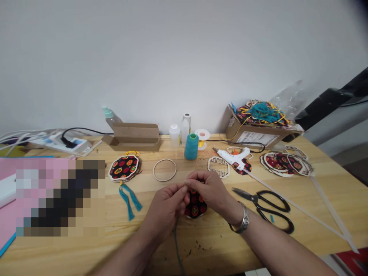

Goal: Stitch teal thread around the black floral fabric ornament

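Note:
My left hand (169,201) and my right hand (211,189) meet over the near middle of the table, thumbs and forefingers pinched tip to tip. What is between the fingertips is too small or hidden to make out. Right below them is a black fabric piece with red floral medallions (196,210), partly covered by my fingers. A dark greenish cord (177,245) runs from under my left hand toward the near table edge. Close by on the right lie black-handled scissors (254,198). A cone of teal thread (191,147) stands beyond my hands.
A finished-looking ornament with teal tassels (124,168) and a wooden hoop (165,170) lie left. A white glue gun (236,158), lattice frame (218,167) and stacked patterned pieces (283,164) lie right. Cardboard boxes (136,134) and bottles (174,136) line the wall.

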Motion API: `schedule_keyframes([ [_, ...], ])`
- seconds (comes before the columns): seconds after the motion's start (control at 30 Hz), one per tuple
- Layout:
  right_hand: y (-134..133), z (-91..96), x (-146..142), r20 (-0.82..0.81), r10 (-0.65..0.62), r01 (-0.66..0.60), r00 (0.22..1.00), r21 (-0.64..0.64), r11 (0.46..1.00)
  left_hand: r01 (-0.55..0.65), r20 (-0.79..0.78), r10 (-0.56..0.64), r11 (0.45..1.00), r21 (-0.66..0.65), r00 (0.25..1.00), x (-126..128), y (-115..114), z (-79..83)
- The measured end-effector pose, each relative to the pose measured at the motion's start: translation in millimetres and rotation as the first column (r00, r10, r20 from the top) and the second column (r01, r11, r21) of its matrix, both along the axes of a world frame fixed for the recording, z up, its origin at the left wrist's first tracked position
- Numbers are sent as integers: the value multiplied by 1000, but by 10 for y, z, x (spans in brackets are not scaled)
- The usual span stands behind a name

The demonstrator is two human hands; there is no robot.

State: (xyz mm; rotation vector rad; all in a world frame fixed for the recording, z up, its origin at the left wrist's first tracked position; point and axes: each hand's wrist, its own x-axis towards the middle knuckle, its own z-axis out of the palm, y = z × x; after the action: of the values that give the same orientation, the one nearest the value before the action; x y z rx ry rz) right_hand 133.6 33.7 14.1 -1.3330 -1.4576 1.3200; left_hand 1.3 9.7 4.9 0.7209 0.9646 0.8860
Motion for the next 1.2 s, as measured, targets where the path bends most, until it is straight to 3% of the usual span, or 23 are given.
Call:
schedule_keyframes([
  [0.17,38,-54,16,39,-8,8,999,0,1000,-26,-30,26,1000,0,999,-14,7,-2],
  [0.3,112,-2,131,356,-66,-6,932,199,980,-86,-38,85,996,-5,996,-10,11,1],
  [0.43,61,227,317,747,-133,-168,652,314,935,-113,-12,113,992,-50,994,-5,8,16],
  [0.53,-88,347,524,893,-129,-254,431,257,932,-120,12,121,990,-71,993,-7,14,17],
  [0.6,-219,326,723,936,-102,-281,337,204,938,-120,23,122,990,-80,992,-11,20,10],
  [0.7,-429,153,1079,953,-56,-322,297,155,934,-118,27,121,989,-88,992,-21,21,-8],
  [0.8,-615,-64,1378,966,-95,-201,240,146,969,-128,26,131,988,-86,991,-30,15,-23],
  [0.87,-705,-163,1490,965,-100,-151,244,139,979,-129,29,132,988,-90,991,-32,14,-27],
  [1.03,-782,-213,1542,953,-94,-149,287,141,979,-123,42,127,988,-95,991,-30,34,-35],
  [1.2,-815,-224,1549,972,-149,-141,182,176,974,-126,55,131,989,-82,990,-42,43,-48],
])
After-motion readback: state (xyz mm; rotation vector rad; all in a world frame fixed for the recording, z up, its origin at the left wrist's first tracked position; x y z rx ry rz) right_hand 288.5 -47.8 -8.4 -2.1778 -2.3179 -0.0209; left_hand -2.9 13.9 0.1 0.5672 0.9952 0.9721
